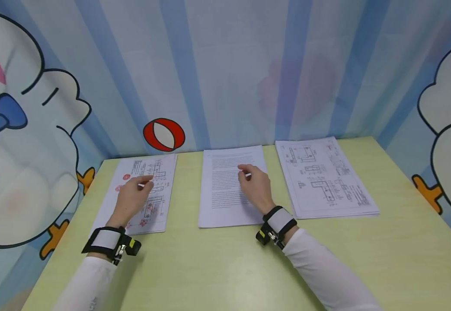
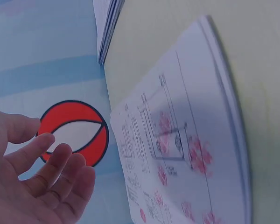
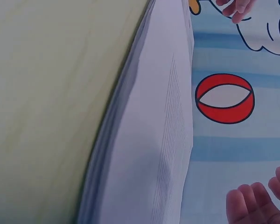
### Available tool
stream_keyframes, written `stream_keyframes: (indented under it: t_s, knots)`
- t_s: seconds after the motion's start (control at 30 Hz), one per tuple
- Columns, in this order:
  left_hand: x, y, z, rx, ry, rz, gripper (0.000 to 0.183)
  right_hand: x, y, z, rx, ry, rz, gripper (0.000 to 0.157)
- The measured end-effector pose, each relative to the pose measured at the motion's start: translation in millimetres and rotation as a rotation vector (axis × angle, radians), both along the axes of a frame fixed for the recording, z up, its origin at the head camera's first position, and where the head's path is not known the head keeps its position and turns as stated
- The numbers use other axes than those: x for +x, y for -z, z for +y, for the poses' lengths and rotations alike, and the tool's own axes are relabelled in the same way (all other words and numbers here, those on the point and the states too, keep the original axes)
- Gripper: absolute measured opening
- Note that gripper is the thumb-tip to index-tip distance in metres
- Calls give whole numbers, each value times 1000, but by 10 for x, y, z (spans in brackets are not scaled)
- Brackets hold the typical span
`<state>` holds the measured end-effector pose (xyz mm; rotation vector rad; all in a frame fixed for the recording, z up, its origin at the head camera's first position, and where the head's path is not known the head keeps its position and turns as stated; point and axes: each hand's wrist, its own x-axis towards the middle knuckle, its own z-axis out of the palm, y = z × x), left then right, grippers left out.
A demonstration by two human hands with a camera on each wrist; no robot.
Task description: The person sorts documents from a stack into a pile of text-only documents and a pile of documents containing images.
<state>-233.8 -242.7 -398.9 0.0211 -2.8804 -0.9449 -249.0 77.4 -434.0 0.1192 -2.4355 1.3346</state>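
Observation:
My left hand (image 1: pixel 133 196) hovers over the left stack of paper (image 1: pixel 156 222), which carries technical drawings and red stamp marks. Its fingers bend loosely with nothing between them, as the left wrist view also shows with the hand (image 2: pixel 46 177) beside the red-stamped sheets (image 2: pixel 214 107). Over the middle stack of text-printed paper (image 1: pixel 225 211) hangs my right hand (image 1: pixel 256 188), fingers loosely curved and holding nothing. In the right wrist view its fingertips (image 3: pixel 252 200) appear at the lower right, apart from the middle stack (image 3: pixel 135 140).
A third stack of drawings (image 1: pixel 338 207) lies on the right of the yellowish table (image 1: pixel 217 268). Behind the table hangs a blue striped backdrop (image 1: pixel 233 86) with cartoon figures and a red-and-white ball (image 1: pixel 164 134). Each wrist wears a strapped camera.

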Motion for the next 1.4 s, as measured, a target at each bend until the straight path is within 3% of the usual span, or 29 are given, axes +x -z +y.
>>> stream_keyframes:
  t_s: [0.17, 0.37, 0.53, 0.8, 1.0, 1.23, 1.4]
  knots:
    - [42, 10, -255, -22, -56, -24, 46, -10, -28, -186, -34, -40, -11, 28]
    - [29, 203, -499, -74, -139, -131, 48, -13, 5, -422, -57, -145, -29, 30]
    - [24, 309, -635, -112, -205, -183, 51, 26, 14, -621, -70, -267, -121, 39]
    - [56, 409, -862, -228, -151, -231, 57, 139, 69, -931, -56, -428, -274, 50]
    - [66, 465, -900, -211, -153, -280, 62, 192, 129, -1081, -65, -503, -353, 53]
    - [58, 491, -896, -182, -176, -305, 63, 208, 169, -1220, -244, -528, -517, 56]
    - [70, 501, -875, -200, -127, -311, 59, 206, 183, -1335, -483, -523, -622, 65]
